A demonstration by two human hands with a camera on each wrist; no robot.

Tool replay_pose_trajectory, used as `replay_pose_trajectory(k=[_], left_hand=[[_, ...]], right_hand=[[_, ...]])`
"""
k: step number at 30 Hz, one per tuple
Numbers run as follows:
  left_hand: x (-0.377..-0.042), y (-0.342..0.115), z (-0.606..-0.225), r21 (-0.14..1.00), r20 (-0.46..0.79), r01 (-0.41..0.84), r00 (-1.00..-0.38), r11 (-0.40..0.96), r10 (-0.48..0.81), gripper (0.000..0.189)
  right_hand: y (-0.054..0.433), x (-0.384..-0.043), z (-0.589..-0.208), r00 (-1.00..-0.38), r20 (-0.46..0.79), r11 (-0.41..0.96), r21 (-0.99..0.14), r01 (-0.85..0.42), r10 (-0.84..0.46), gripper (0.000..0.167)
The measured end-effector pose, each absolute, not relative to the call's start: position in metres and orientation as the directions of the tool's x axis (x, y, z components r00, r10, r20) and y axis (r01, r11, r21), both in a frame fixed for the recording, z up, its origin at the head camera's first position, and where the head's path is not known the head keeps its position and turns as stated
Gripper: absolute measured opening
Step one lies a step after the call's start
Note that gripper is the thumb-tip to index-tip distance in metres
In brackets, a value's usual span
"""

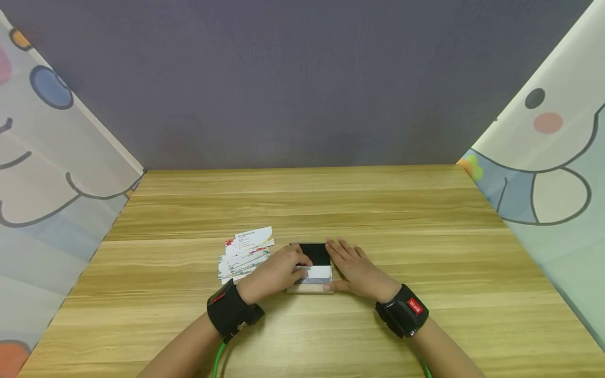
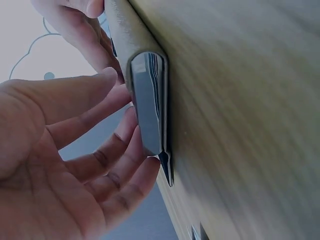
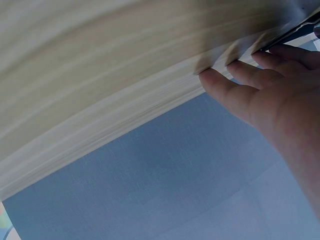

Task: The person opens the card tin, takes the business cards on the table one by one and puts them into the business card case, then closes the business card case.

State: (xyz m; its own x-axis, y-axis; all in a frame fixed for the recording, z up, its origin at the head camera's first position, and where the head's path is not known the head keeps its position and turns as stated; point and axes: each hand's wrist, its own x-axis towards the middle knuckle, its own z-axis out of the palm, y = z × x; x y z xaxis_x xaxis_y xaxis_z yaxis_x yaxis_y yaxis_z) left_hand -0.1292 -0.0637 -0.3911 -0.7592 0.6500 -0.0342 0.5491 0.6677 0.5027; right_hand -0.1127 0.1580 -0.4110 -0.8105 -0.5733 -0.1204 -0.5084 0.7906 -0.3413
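On the table a beige card holder (image 1: 309, 289) with a dark inner panel (image 1: 317, 253) lies in front of me. A white business card (image 1: 320, 272) with a grey-blue lower part lies on it. My left hand (image 1: 282, 266) reaches over the holder's left side, its fingertips touching the card area. In the left wrist view the left hand (image 2: 75, 155) has its thumb and bent fingers apart, fingertips against the holder's grey sleeves (image 2: 146, 105). My right hand (image 1: 358, 270) rests with fingers spread along the holder's right edge.
Several printed cards (image 1: 243, 257) lie in an overlapping pile left of the holder. The wooden table (image 1: 307, 205) meets a dark grey panel (image 1: 302, 89) at the back. Cartoon-patterned walls (image 1: 562, 173) stand at both sides. A green cable (image 1: 217, 359) runs from the left wrist strap.
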Motion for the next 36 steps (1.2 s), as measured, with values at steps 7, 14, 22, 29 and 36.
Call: replay_pose_trajectory(k=[7, 14, 22, 29, 36], left_hand=[[-0.127, -0.068, -0.392, 0.477, -0.004, 0.581, -0.749, 0.66, 0.662, 0.023], [-0.132, -0.09, -0.389, 0.509, 0.036, 0.516, -0.812, 0.689, 0.582, 0.032], [-0.142, -0.121, -0.39, 0.466, 0.103, 0.381, -0.92, 0.799, 0.378, 0.04], [-0.149, -0.138, -0.395, 0.378, 0.123, 0.308, -0.952, 0.873, 0.282, 0.049], [-0.15, -0.146, -0.397, 0.344, 0.014, 0.242, -0.968, 0.907, 0.252, 0.052]], right_hand=[[0.158, -0.112, -0.413, -0.81, -0.113, 0.788, -0.344, -0.511, -0.575, 0.09], [0.157, -0.112, -0.412, -0.812, -0.126, 0.791, -0.348, -0.502, -0.571, 0.09], [0.158, -0.113, -0.412, -0.811, -0.119, 0.787, -0.358, -0.503, -0.573, 0.089], [0.158, -0.114, -0.41, -0.813, -0.135, 0.794, -0.353, -0.494, -0.566, 0.09], [0.157, -0.114, -0.41, -0.807, -0.127, 0.787, -0.353, -0.506, -0.576, 0.089]])
